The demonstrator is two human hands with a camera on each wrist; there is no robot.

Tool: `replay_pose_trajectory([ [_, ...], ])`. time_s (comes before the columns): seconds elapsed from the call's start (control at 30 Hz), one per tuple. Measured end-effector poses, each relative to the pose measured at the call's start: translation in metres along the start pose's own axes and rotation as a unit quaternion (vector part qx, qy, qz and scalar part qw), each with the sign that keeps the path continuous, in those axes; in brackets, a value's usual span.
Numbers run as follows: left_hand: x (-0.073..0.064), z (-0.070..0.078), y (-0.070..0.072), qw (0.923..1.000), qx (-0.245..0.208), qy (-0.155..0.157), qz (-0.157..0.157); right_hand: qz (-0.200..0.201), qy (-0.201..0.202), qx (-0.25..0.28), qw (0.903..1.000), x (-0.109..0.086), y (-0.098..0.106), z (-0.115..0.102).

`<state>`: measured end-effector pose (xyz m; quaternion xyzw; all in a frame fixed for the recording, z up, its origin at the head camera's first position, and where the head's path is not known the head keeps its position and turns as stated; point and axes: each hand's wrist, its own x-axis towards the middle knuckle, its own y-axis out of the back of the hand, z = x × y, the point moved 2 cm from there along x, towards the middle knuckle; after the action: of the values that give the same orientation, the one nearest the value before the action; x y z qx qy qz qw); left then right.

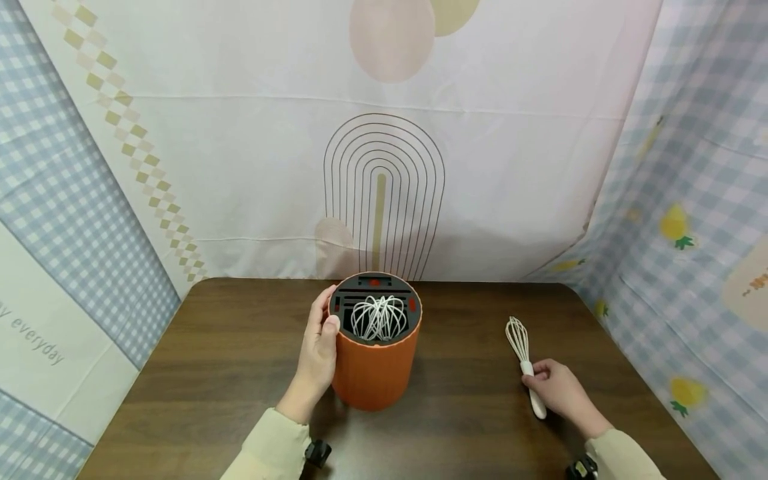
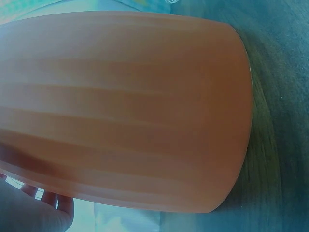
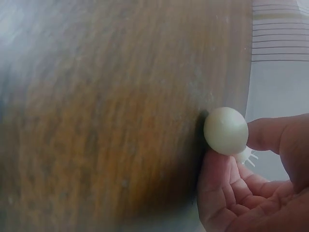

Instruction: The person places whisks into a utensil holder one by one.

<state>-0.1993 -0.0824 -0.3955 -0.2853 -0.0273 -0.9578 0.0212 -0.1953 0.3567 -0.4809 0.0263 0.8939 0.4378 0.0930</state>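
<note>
A round orange utensil holder (image 1: pixel 375 373) with a black slotted top stands on the table, its ribbed side filling most of the left wrist view. White whisk wires (image 1: pixel 379 319) stick up from its opening; whatever is below them is hidden inside. My left hand (image 1: pixel 318 347) grips the holder's upper left side, thumb near the rim and fingers round the far side. Over at the right, my right hand (image 1: pixel 558 385) pinches a small white whisk (image 1: pixel 519 340) by its handle. The whisk's wire end points away from me, and the rounded handle end (image 3: pixel 226 130) faces the right wrist camera.
The brown wooden table (image 1: pixel 462 413) has rounded back corners. Behind it hangs a white patterned cloth (image 1: pixel 510 167), with a blue checked cloth (image 1: pixel 672 280) on the right and another checked cloth (image 1: pixel 72 180) on the left.
</note>
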Motion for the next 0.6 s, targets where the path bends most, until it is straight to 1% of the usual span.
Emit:
replay_pose_trajectory([
  [0.17,0.000,0.001,0.000,1.0000,0.002,0.002,-0.001,0.005,0.000,0.006,1.0000,0.001,-0.001,0.001],
  [0.3,0.000,0.001,0.000,1.0000,0.003,0.001,0.000,0.007,-0.002,0.022,0.9997,0.001,-0.002,0.001],
  [0.47,0.000,0.001,0.000,1.0000,0.002,0.002,-0.001,0.011,0.002,0.051,0.9986,-0.001,0.001,-0.006],
  [0.6,0.000,0.001,0.000,1.0000,0.002,0.003,-0.003,0.011,0.014,0.075,0.9970,-0.003,0.004,-0.016],
])
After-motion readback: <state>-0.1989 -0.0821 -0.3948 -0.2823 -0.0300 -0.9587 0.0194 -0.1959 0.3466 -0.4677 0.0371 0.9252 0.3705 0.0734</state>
